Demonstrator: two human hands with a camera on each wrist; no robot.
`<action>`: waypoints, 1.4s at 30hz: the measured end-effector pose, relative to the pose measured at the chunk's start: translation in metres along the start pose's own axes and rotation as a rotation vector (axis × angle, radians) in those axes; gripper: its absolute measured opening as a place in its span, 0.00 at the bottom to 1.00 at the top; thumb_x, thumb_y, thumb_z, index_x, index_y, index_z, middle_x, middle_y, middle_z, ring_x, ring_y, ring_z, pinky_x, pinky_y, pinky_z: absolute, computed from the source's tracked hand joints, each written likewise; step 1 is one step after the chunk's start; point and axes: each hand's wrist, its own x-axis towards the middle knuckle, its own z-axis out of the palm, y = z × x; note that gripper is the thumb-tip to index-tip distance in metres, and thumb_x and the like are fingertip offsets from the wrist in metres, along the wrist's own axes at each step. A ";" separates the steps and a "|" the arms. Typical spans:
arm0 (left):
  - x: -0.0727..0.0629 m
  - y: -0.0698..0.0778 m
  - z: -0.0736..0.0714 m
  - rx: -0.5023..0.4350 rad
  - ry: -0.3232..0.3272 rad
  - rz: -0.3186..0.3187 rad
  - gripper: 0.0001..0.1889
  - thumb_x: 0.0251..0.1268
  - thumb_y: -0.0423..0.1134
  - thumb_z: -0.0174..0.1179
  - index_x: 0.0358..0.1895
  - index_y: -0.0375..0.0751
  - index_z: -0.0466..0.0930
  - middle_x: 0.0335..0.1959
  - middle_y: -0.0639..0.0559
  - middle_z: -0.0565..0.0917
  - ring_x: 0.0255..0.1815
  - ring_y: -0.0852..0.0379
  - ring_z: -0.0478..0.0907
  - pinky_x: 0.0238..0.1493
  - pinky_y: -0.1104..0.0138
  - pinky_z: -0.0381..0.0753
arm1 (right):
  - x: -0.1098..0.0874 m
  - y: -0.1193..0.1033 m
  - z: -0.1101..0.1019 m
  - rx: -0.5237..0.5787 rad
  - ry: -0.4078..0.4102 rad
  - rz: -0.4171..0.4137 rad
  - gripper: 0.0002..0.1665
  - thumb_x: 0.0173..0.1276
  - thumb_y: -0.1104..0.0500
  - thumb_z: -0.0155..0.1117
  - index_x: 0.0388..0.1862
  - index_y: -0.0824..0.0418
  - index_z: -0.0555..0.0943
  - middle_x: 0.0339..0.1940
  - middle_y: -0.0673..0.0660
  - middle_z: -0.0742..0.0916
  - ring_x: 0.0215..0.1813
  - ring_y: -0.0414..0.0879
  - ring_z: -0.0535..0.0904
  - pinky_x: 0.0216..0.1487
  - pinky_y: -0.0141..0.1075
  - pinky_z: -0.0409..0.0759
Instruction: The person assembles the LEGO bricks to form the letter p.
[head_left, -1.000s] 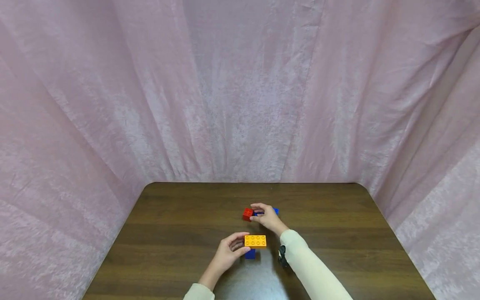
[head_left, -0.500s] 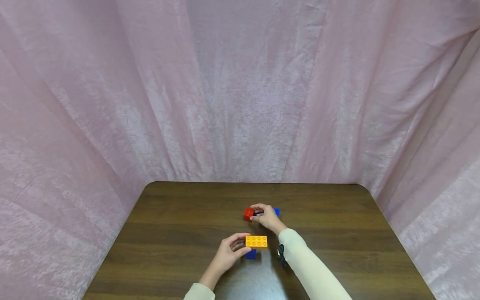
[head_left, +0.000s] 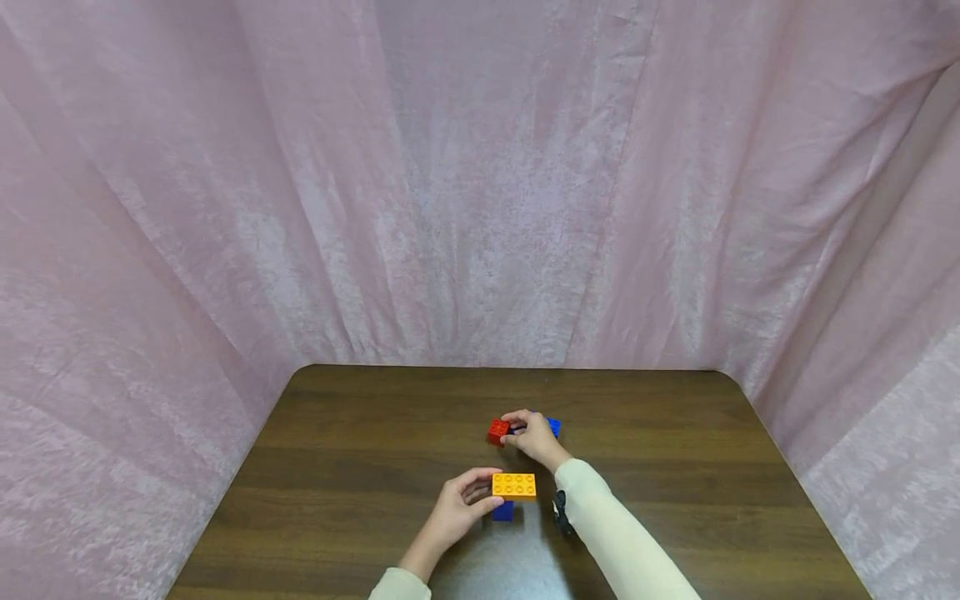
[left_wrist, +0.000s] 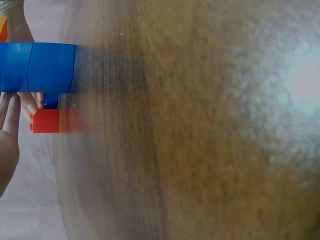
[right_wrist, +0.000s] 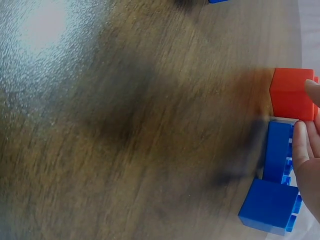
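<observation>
A yellow brick (head_left: 514,485) lies crosswise on top of blue bricks (left_wrist: 50,67), which the left wrist view shows stacked. My left hand (head_left: 454,508) grips the yellow brick's left end, thumb in front and finger behind. Farther back, my right hand (head_left: 536,437) pinches a red brick (head_left: 498,432) at its right side. The right wrist view has one fingertip over the red brick (right_wrist: 294,94) and another digit at its lower corner. Beside it sit a low blue brick (right_wrist: 277,150) and a taller blue block (right_wrist: 270,204), both partly behind the hand in the head view.
All this is on a brown wood-grain table (head_left: 337,467) with rounded back corners. Pink velvety curtains (head_left: 480,183) hang behind and along both sides. A dark device (head_left: 562,512) is strapped at the right wrist.
My right hand has shifted very slightly left, showing a bit more of the blue bricks behind it. The left hand keeps its grip on the yellow brick; little else differs.
</observation>
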 end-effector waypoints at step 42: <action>0.000 0.005 0.000 0.055 0.002 0.014 0.18 0.60 0.29 0.65 0.53 0.26 0.76 0.52 0.32 0.80 0.53 0.40 0.78 0.57 0.47 0.75 | -0.027 -0.040 -0.040 0.230 -0.044 -0.200 0.19 0.61 0.72 0.67 0.51 0.76 0.78 0.50 0.72 0.80 0.53 0.66 0.79 0.57 0.54 0.76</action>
